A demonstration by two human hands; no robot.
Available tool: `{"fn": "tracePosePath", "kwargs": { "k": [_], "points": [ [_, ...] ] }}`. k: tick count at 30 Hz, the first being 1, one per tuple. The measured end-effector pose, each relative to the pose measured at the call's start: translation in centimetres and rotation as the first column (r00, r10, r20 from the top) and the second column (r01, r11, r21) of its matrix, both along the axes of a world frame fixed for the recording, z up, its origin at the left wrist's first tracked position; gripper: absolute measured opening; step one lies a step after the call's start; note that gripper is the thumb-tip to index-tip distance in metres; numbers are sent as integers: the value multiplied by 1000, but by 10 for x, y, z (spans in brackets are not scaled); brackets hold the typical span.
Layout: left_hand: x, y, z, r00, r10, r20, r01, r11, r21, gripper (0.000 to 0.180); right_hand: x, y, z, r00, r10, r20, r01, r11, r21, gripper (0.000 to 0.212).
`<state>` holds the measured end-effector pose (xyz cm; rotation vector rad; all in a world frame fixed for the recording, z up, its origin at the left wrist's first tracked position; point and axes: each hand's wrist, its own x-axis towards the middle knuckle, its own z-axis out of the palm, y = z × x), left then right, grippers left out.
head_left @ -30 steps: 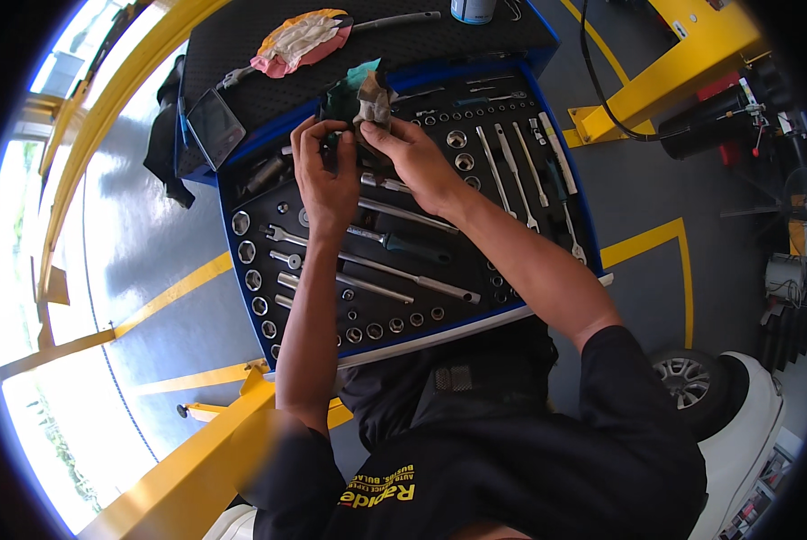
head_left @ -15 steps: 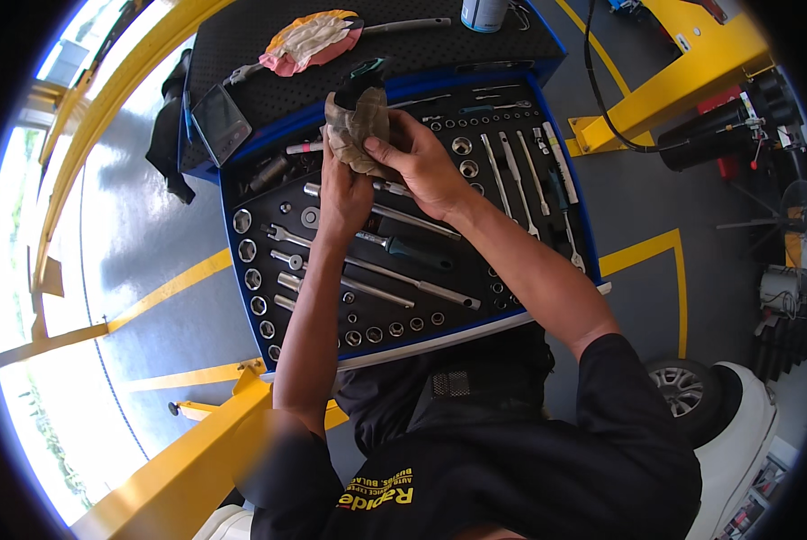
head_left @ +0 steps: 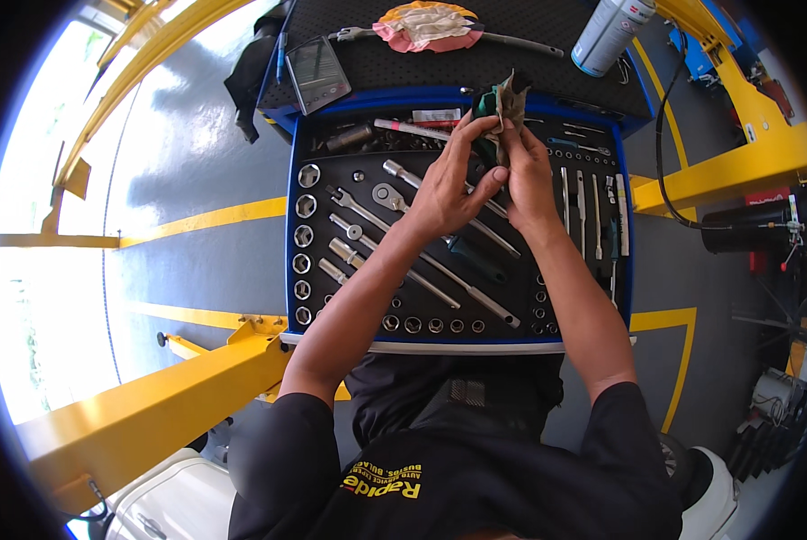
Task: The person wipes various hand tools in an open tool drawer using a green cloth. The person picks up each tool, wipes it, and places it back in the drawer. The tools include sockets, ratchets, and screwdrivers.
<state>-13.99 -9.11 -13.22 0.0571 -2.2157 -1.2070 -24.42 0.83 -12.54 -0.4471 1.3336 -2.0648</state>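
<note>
Both of my hands are raised over the far part of an open tool drawer (head_left: 462,347). Between them is a crumpled brown rag (head_left: 511,112) with something dark and green tucked in it; its kind is hidden. My left hand (head_left: 453,184) presses against the bundle from the left, its fingers reaching up along the green part. From the other side my right hand (head_left: 531,184) grips the rag between thumb and fingers. Under my hands lie a ratchet (head_left: 388,195) with a dark green handle, a long bar (head_left: 484,301) and several chrome sockets (head_left: 306,207) in foam.
On the cabinet top (head_left: 376,67) are a pink, orange and white cloth (head_left: 428,27) over a long-handled tool, a spray can (head_left: 609,40) and a flat dark-faced device (head_left: 318,76). Yellow lift arms (head_left: 161,378) flank the cabinet, left and right (head_left: 736,175).
My hands and the rag have moved right over the drawer. The rag is now more bunched and upright between my hands. The whole view has shifted too.
</note>
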Motion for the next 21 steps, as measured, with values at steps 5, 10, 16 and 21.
{"fn": "tracePosePath", "kwargs": {
  "k": [5, 10, 16, 21],
  "points": [
    [-1, -7, -1, 980, 185, -72, -168, 967, 192, 43, 6, -1, 2, 984, 175, 39, -172, 982, -73, 35],
    [-1, -11, -2, 949, 298, -105, -267, 934, 238, 48, 17, -3, 1, 959, 276, -61, -280, 957, -78, 49],
    [0, -14, -7, 978, 209, -29, -198, 958, 209, 41, 9, -1, 0, 977, 157, -145, -163, 986, -26, 36],
    [8, -3, 13, 998, 13, 68, -40, 915, 402, 42, 1, 2, -3, 999, 37, -35, -39, 997, -66, 26]
  ]
}}
